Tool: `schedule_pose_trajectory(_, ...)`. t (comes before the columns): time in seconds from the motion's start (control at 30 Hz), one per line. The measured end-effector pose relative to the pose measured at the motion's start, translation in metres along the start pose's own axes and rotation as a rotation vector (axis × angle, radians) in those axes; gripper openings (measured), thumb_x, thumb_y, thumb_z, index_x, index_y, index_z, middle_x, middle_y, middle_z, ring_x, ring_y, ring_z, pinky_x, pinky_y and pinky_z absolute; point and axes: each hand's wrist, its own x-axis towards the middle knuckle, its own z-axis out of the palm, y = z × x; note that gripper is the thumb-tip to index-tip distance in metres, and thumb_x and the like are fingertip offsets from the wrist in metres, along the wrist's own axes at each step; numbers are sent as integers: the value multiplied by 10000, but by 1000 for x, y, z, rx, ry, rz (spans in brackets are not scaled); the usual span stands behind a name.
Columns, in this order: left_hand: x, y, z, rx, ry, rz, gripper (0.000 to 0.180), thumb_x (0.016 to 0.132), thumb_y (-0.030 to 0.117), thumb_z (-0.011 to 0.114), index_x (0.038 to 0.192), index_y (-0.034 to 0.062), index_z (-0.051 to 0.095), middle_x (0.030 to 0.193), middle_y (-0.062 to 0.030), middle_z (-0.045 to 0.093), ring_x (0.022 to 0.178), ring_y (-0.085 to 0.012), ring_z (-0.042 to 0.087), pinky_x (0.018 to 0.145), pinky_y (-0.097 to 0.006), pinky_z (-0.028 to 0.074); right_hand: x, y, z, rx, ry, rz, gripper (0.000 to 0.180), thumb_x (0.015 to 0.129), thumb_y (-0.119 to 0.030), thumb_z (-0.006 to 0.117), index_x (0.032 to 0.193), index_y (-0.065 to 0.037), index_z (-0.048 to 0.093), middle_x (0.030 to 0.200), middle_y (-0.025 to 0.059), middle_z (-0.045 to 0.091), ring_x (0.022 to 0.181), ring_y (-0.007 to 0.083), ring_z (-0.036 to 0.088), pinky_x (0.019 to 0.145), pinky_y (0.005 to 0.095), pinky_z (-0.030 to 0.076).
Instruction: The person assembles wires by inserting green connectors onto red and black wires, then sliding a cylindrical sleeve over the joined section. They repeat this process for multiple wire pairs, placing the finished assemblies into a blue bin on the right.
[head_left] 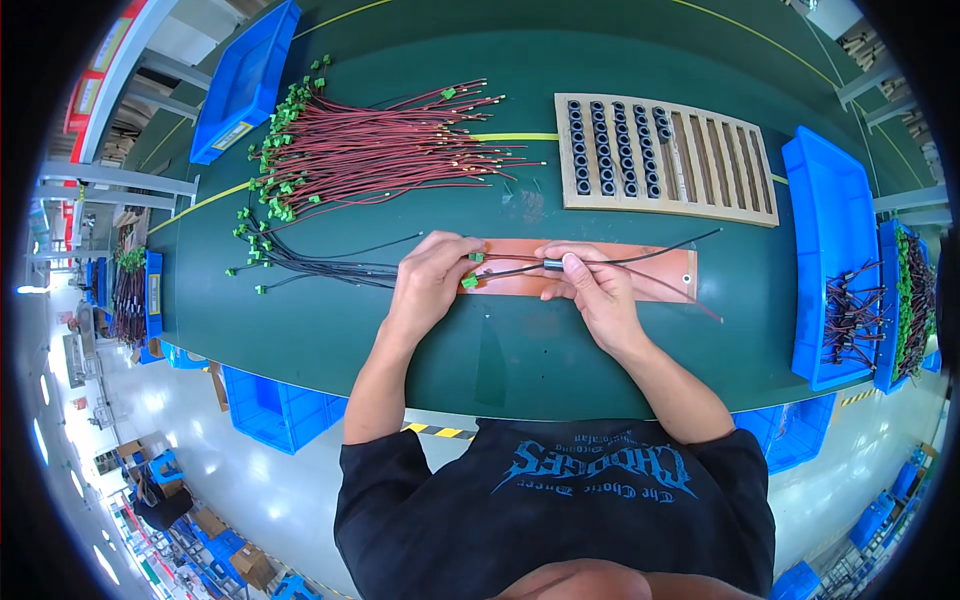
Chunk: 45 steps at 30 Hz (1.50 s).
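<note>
My left hand (430, 275) is closed, its fingertips pinching a green connector (477, 257) on the end of a red wire. Just below it, a second green connector (469, 283) ends a black wire (510, 271). Between thumb and fingers my right hand (597, 292) grips a small black cylindrical core (553, 265). The black wire and the red wire (680, 300) fan out to the right beyond this hand, their far ends loose. Under both hands lies a flat orange-brown board (655, 290) on the green table.
Red wires (390, 150) with green connectors lie spread at the far left, black wires (320, 265) nearer. A wooden rack (670, 200) at the far right holds rows of black cores (605, 150). Blue bins (240, 90) (830, 210) stand at both sides, the right one containing finished-looking wire bundles (853, 315).
</note>
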Motion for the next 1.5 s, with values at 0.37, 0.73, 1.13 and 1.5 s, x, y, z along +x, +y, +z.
schedule_pose_trajectory(0.37,1,12,-29,-167,-222,-16,270,829,47,832,1067,20,707,989,-86,728,939,-229,683,793,-337,548,0,0,0,-16,48,33,317,1124,-214,490,1289,10,642,1332,128,638,1128,202,668,890,345,606)
schedule_pose_trajectory(0.73,0,2,-27,-259,-160,12,173,841,-88,750,997,-19,721,998,-110,698,934,-213,676,815,-323,547,0,-2,0,-11,41,61,325,1127,-237,486,1300,6,616,1333,121,631,1205,253,685,901,332,596)
schedule_pose_trajectory(1.13,-3,1,-21,-311,-176,-132,81,960,-26,670,1022,-29,722,976,-107,719,873,-192,684,782,-312,547,2,-4,0,-113,-92,-94,254,1087,-106,550,1320,-14,592,1361,125,604,1186,223,674,851,318,585)
schedule_pose_trajectory(1.5,-2,17,-12,-107,-168,-160,110,939,10,696,1038,-28,725,986,-154,724,864,-279,716,782,-348,570,1,1,-5,-349,-72,-150,228,1077,-59,550,1295,-24,607,1296,104,609,987,158,685,798,283,563)
